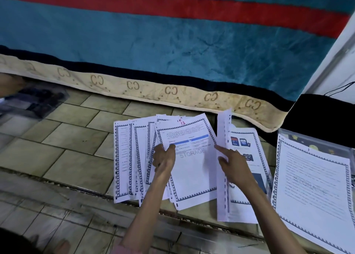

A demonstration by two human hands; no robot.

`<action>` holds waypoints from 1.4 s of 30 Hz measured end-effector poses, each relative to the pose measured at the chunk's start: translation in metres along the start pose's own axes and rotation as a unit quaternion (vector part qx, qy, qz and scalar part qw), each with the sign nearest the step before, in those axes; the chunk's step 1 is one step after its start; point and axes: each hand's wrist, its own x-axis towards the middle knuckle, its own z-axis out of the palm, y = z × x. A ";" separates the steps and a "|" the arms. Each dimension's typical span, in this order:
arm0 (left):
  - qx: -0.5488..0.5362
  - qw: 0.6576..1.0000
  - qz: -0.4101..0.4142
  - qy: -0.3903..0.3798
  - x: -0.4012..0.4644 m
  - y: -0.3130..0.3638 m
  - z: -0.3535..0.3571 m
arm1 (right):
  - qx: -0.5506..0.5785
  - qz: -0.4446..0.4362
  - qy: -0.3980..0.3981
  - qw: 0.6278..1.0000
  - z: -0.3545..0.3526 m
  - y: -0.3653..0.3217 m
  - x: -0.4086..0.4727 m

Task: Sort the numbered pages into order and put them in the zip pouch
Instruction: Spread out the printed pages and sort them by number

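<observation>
A fanned pile of white printed pages point(134, 157) with blue patterned borders lies on the tiled floor. Its top page point(194, 169) reads STORAGE and carries a red handwritten 12. My left hand point(163, 159) pinches the left edge of that page, thumb on top. My right hand point(232, 165) holds a page point(222, 167) standing on edge, turned toward the right. Under it lies a page with pictures of memory cards point(247, 146). At the far right another page point(315, 184) rests on a clear zip pouch point(315, 140).
A blue blanket with a red stripe point(172, 42) covers a mattress with a beige CC-printed edge point(172, 92) just beyond the pages. A blurred dark packet point(36, 102) lies at the far left. A black cloth point(324, 117) sits at the right, by a white wall.
</observation>
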 end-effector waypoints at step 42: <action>-0.081 0.961 0.057 -0.257 0.009 0.000 -0.025 | 0.063 -0.002 -0.006 0.998 0.055 -0.048 -0.018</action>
